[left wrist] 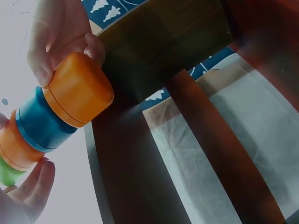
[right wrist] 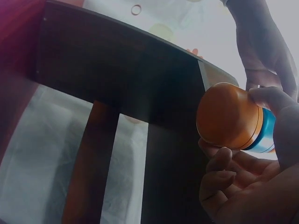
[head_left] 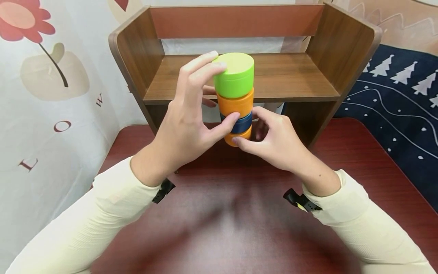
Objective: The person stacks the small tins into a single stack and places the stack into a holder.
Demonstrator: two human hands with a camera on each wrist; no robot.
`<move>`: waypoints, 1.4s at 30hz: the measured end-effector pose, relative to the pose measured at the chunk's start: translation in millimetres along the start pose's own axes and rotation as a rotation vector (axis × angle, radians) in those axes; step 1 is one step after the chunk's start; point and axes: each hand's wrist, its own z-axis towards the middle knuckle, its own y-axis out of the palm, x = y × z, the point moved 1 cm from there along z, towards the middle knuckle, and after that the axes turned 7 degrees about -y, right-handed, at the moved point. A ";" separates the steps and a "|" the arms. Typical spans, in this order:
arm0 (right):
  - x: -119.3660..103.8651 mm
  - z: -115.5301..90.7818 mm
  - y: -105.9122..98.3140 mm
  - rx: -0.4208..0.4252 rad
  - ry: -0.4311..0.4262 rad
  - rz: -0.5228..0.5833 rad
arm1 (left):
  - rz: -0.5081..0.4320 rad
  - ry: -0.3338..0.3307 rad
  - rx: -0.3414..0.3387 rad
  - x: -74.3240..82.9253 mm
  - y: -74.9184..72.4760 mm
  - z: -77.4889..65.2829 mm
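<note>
A column of round lidded containers is held up in front of the shelf. From the top in the head view come a bright green container [head_left: 236,80], an orange one [head_left: 237,104], a dark blue one [head_left: 244,125] and a lower orange one [left wrist: 80,91]. My left hand [head_left: 186,118] grips the upper part from the left, fingertips at the green rim and thumb across the front near the blue one. With my right hand [head_left: 278,139] I hold the lower orange container, thumb in front and fingers behind. The right wrist view shows its rounded base uncovered.
A brown wooden shelf unit [head_left: 291,76] stands on the dark red table [head_left: 222,228], just behind the containers. Patterned cloth hangs on the left [head_left: 68,152] and the right [head_left: 403,87]. Dark straps are on both wrists.
</note>
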 end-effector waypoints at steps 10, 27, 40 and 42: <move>-2.4 5.9 -4.0 0.015 -0.010 -0.006 | -0.023 -0.031 -0.002 -0.8 -2.1 7.5; -6.2 12.2 -14.2 0.020 0.027 -0.031 | 0.036 -0.010 -0.033 2.4 -6.8 23.0; -6.2 19.8 -20.4 0.025 0.018 -0.063 | 0.021 -0.010 -0.031 0.7 -6.4 33.6; -6.1 20.7 -21.4 0.024 0.020 -0.066 | 0.018 -0.012 -0.034 0.5 -6.4 35.2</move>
